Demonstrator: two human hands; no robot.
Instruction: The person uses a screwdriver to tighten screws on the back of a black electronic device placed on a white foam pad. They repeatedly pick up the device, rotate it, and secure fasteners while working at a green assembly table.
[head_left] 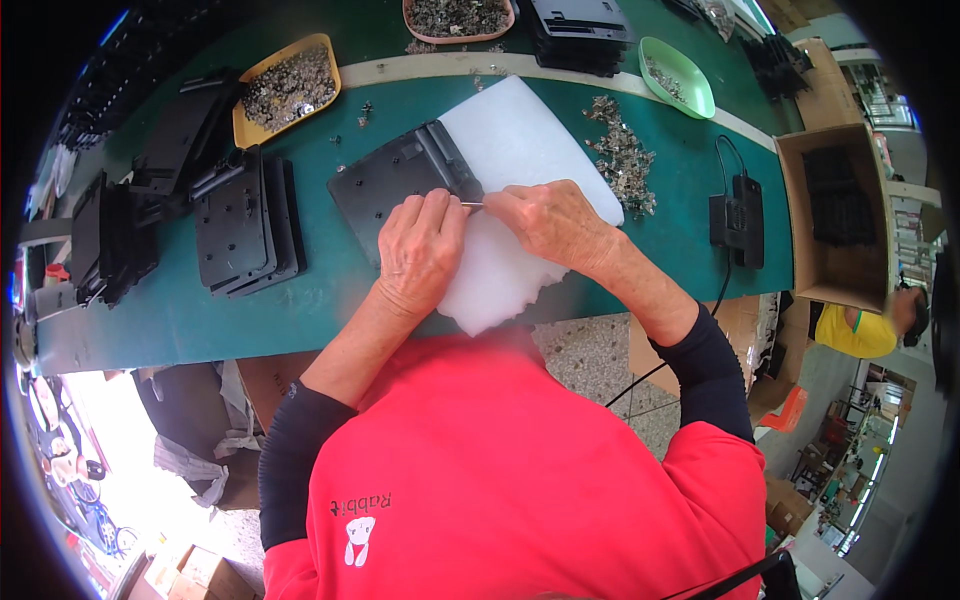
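1. The right hand point(535, 218) hides one end of the thin metal rod point(471, 204), perhaps a screwdriver shaft.
2. The left hand point(422, 245) covers part of the black plastic panel point(385, 180).
3. The upper edge cuts off the pink tray point(460, 40) and a stack of black panels point(580, 28).
4. The heaped metal pieces point(622, 160) are too small to tell singly.
5. The co-worker in yellow point(855, 333) is blurred.

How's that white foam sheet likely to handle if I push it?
Probably light for its size: the white foam sheet looks like packing foam. Its ragged near edge suggests it tears or crumbles easily. Its flat, broad shape should slide rather than roll.
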